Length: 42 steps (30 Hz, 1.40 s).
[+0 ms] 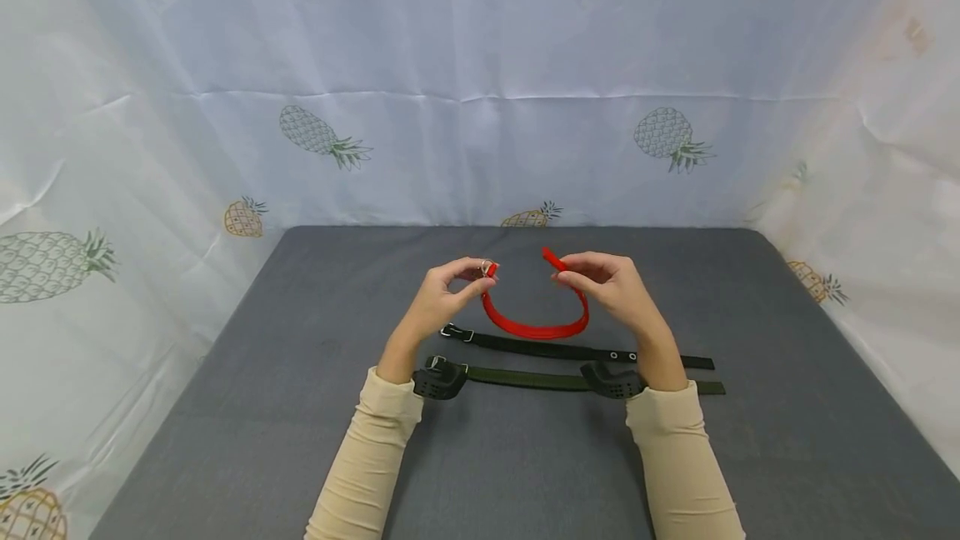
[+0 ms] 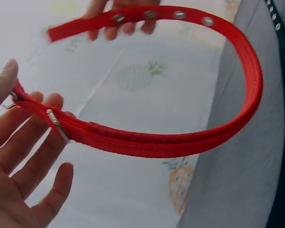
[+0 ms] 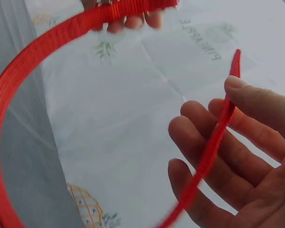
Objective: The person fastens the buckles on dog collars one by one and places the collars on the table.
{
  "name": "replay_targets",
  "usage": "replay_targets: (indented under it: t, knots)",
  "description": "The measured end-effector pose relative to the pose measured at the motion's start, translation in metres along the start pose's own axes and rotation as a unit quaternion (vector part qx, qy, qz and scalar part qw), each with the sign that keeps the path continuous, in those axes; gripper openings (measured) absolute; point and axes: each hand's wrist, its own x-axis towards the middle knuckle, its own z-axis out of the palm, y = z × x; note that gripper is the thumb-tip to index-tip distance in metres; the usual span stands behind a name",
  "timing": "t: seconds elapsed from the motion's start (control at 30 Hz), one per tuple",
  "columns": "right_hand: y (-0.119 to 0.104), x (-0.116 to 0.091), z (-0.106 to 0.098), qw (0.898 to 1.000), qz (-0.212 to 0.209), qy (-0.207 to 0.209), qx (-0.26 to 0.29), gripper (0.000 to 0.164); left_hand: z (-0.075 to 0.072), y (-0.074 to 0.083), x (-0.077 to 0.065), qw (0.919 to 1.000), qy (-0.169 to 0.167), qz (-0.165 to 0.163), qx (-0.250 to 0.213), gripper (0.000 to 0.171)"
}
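A red pet collar (image 1: 534, 330) hangs in a U between the two hands, above the table. My left hand (image 1: 447, 294) pinches its buckle end between thumb and fingers; a metal ring (image 2: 57, 124) shows near the buckle in the left wrist view. With thumb and forefinger my right hand (image 1: 609, 283) pinches the other end, whose tip (image 3: 235, 59) sticks out past the thumb. Several metal eyelets (image 2: 179, 15) line that end. The remaining right fingers (image 3: 194, 133) spread out behind the strap. The collar's two ends are apart.
Below the hands, a black collar (image 1: 540, 348) and a dark green collar (image 1: 525, 378) lie side by side across the grey table (image 1: 315, 440), partly hidden by the wrists and wrist cameras. A white pineapple-print curtain (image 1: 465, 157) hangs behind and along both sides.
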Motion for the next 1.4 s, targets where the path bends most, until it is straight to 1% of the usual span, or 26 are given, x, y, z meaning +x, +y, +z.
replay_targets:
  t: [0.1, 0.17, 0.27, 0.33, 0.4, 0.53, 0.7, 0.77, 0.9, 1.03, 1.17, 1.4]
  knots:
    - [-0.003, 0.003, 0.007, 1.000, 0.002, -0.004, 0.003, 0.023, 0.008, -0.001, 0.000, 0.9987, -0.019, -0.018, -0.044, 0.025]
    - [-0.005, 0.004, 0.012, 1.000, 0.006, -0.004, -0.001, 0.023, 0.013, -0.003, 0.000, 0.9960, -0.030, -0.023, -0.081, 0.026]
    - [-0.007, 0.005, 0.017, 1.000, 0.012, -0.004, -0.006, 0.023, 0.018, -0.004, 0.000, 0.9909, -0.042, -0.018, -0.127, 0.029]
    - [-0.008, 0.005, 0.020, 1.000, 0.016, -0.005, -0.008, 0.023, 0.020, -0.004, 0.000, 0.9892, -0.046, -0.011, -0.139, 0.031]
    - [-0.009, 0.005, 0.022, 1.000, 0.016, -0.007, -0.007, 0.023, 0.021, -0.003, 0.000, 0.9890, -0.049, -0.005, -0.140, 0.033]
    - [-0.010, 0.004, 0.022, 1.000, 0.008, -0.006, -0.013, 0.022, 0.023, -0.002, 0.001, 0.9924, -0.048, -0.002, -0.114, 0.032]
    - [-0.013, 0.001, 0.021, 0.999, -0.025, 0.000, -0.024, 0.020, 0.023, 0.001, 0.001, 0.9984, -0.032, 0.013, -0.045, 0.026]
    - [-0.014, 0.000, 0.021, 0.999, -0.042, 0.001, -0.027, 0.019, 0.022, 0.002, 0.002, 0.9993, -0.027, 0.024, -0.015, 0.024]
    - [-0.014, -0.001, 0.019, 0.998, -0.060, -0.003, -0.025, 0.019, 0.019, 0.004, 0.002, 0.9985, -0.024, 0.042, 0.024, 0.023]
    - [-0.013, -0.001, 0.019, 0.998, -0.060, -0.012, -0.033, 0.020, 0.018, 0.004, 0.002, 0.9967, -0.028, 0.060, 0.048, 0.023]
    - [-0.012, 0.000, 0.021, 0.997, -0.053, -0.020, -0.044, 0.020, 0.018, 0.005, 0.002, 0.9951, -0.031, 0.071, 0.061, 0.021]
    - [-0.014, -0.001, 0.024, 0.997, -0.039, -0.021, -0.060, 0.019, 0.017, 0.010, 0.001, 0.9936, -0.039, 0.066, 0.084, 0.020]
